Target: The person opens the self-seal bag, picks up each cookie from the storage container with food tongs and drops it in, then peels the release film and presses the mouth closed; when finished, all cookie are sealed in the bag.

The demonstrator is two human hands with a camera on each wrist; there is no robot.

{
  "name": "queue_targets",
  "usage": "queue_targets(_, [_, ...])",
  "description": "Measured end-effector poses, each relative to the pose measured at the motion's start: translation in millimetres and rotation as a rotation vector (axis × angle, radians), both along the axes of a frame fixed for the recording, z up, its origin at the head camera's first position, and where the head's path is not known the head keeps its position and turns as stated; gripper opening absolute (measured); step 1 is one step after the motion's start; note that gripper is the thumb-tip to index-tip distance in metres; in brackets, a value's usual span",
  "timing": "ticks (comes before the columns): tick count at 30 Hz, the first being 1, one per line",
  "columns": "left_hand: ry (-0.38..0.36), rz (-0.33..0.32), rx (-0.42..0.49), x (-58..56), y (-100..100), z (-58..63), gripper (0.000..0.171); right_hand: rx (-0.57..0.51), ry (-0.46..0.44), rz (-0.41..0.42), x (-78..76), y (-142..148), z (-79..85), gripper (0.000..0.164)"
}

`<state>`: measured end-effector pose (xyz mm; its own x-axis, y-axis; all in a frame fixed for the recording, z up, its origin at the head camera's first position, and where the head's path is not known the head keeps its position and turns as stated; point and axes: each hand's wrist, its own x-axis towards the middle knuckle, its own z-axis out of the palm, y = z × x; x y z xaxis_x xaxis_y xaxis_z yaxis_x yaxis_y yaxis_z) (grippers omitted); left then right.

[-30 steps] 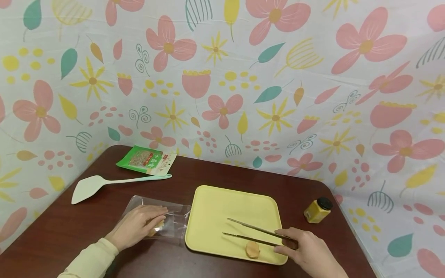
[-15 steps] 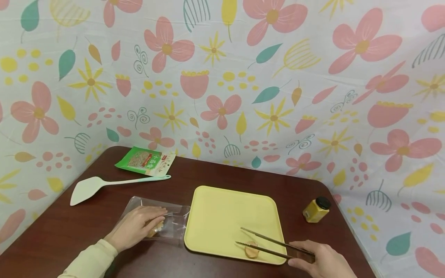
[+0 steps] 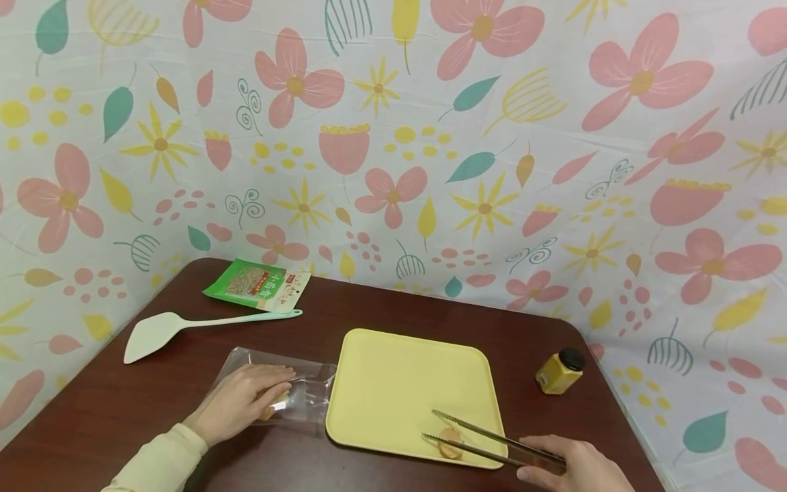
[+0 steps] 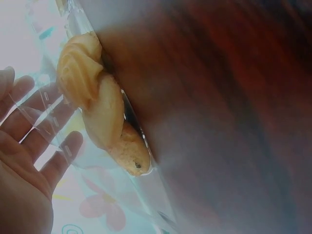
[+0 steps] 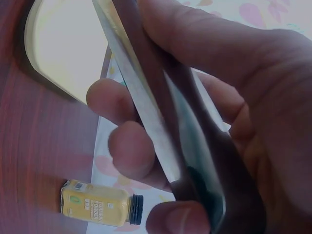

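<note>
My left hand (image 3: pixel 242 400) rests on a clear plastic bag (image 3: pixel 312 384) left of the yellow tray (image 3: pixel 387 376). In the left wrist view its fingers are spread and loosely bent beside swirled, golden cookies (image 4: pixel 100 105) inside the clear film. My right hand (image 3: pixel 574 465) holds metal tongs (image 3: pixel 494 437), thumb on one side and fingers on the other. The toothed tips are apart, at a small round tan cookie (image 3: pixel 451 444) near the tray's front right corner. One tong arm crosses in front of this cookie in the head view.
A yellow spice jar (image 3: pixel 559 372) with a black lid, labelled turmeric powder, stands right of the tray. At the back left lie a pale spatula (image 3: pixel 160 335) and a green packet (image 3: pixel 258 285). Floral cloth (image 3: pixel 393 137) hangs behind the dark table (image 3: pixel 344 304).
My right hand has moved right and toward me with the tongs, whose tips now straddle the tan cookie in view. The left hand has stayed put on the bag.
</note>
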<state>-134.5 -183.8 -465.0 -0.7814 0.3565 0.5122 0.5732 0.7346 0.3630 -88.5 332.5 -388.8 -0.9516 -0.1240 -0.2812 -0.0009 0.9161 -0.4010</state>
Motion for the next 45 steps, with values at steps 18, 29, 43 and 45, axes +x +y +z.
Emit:
queue_targets(18, [0.048,-0.019,0.004,-1.2,-0.5,-0.7,0.024,-0.016,0.023,0.066,-0.9,-1.2,0.5,0.046])
queue_targets(29, [0.038,-0.016,-0.013,-1.4,-1.3,-1.0,0.023,0.089,0.003,-0.095,-5.2,-1.9,3.4,0.054])
queue_targets(43, [0.025,-0.015,-0.019,-1.7,-0.7,-0.4,0.023,0.106,0.139,-0.096,-8.9,-3.4,-4.1,0.051])
queue_targets(45, [0.024,-0.017,-0.019,-1.9,-0.5,-0.2,0.023,0.102,0.133,-0.106,-8.6,-1.9,-2.4,0.054])
